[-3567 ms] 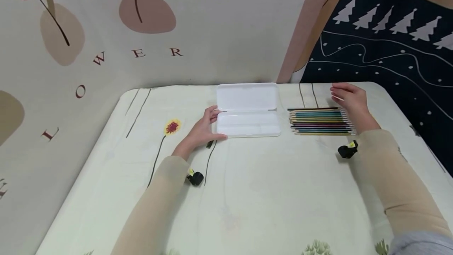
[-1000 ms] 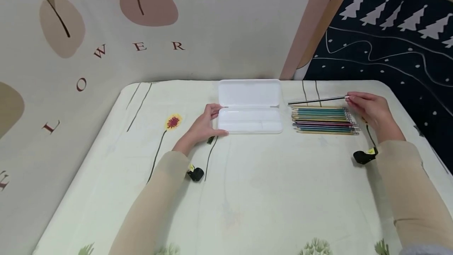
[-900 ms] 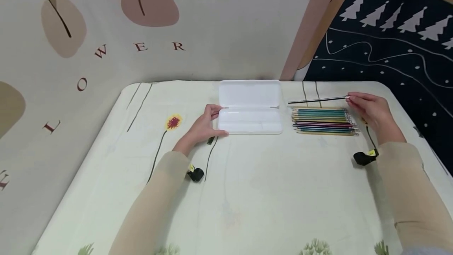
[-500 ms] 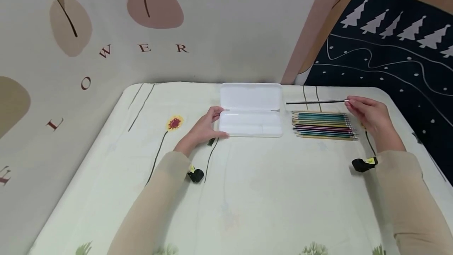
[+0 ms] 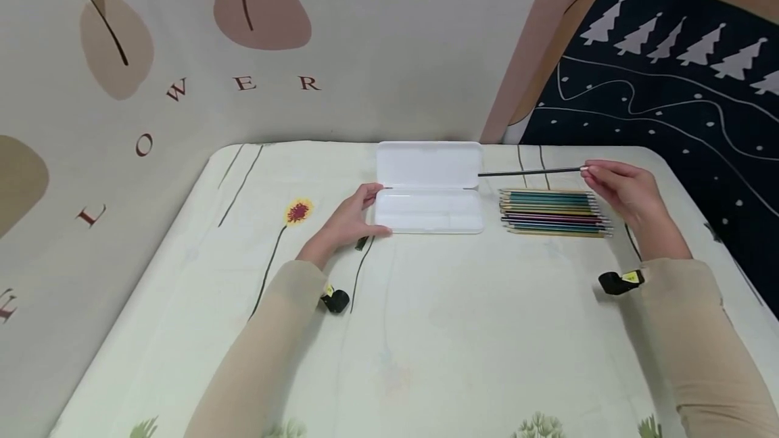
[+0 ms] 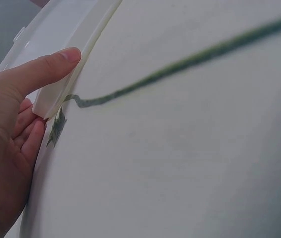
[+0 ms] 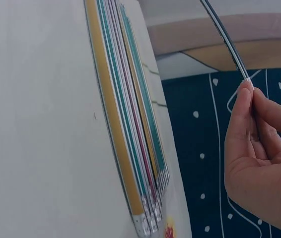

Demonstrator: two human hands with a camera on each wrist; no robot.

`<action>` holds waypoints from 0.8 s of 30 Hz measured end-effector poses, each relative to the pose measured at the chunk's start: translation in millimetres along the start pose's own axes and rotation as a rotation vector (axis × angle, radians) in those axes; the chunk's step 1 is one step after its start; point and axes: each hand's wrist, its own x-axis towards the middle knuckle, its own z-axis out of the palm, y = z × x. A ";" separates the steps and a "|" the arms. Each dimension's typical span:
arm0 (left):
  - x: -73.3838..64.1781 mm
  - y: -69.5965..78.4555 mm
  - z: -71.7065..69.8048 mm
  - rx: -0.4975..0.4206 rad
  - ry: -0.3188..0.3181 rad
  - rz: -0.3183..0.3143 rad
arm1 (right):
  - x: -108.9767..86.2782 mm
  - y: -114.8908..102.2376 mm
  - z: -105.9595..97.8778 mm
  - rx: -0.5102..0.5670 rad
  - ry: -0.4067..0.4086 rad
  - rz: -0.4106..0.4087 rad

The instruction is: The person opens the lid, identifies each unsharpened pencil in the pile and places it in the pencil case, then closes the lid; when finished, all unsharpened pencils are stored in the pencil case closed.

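Note:
A white pencil case (image 5: 429,211) lies with its lid (image 5: 429,164) raised at the table's back. My left hand (image 5: 349,220) grips its left end, thumb along the front edge and fingers at the side; the left wrist view shows the thumb (image 6: 46,67) on the rim. My right hand (image 5: 629,200) pinches a dark pencil (image 5: 529,172) by its right end, between thumb and fingertips. The pencil is held level above the table, its far tip at the lid's right edge. Below it lies a row of several pencils (image 5: 555,213), side by side, eraser ends to the right.
The table is covered by a pale cloth (image 5: 462,330) printed with flowers and stems. A patterned wall (image 5: 389,46) rises behind it, with a dark tree-printed cloth (image 5: 663,100) at the right. Small black cameras (image 5: 621,282) hang at both wrists.
My right hand has picked up the dark pencil from the back of the row, raised it and moved it left toward the case. The left hand keeps its hold on the case.

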 end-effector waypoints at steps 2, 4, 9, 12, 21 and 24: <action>-0.1 -0.3 0.0 0.005 0.001 -0.001 | -1.5 0.8 3.2 -0.006 -0.019 -0.004; -0.2 -0.1 -0.1 0.009 0.001 -0.001 | -2.0 2.5 6.2 -0.022 -0.028 -0.006; -0.7 1.5 -0.6 0.013 -0.001 -0.009 | 0.1 9.1 12.4 -0.059 -0.047 -0.009; -0.7 2.0 -0.4 0.017 0.002 -0.017 | 1.0 13.2 17.7 -0.069 -0.062 -0.004; 0.5 1.4 0.3 0.018 0.005 -0.028 | 1.4 23.4 40.5 -0.168 -0.099 0.063; 0.5 0.4 0.0 0.009 0.007 -0.032 | 3.7 26.9 48.1 -0.179 -0.131 0.074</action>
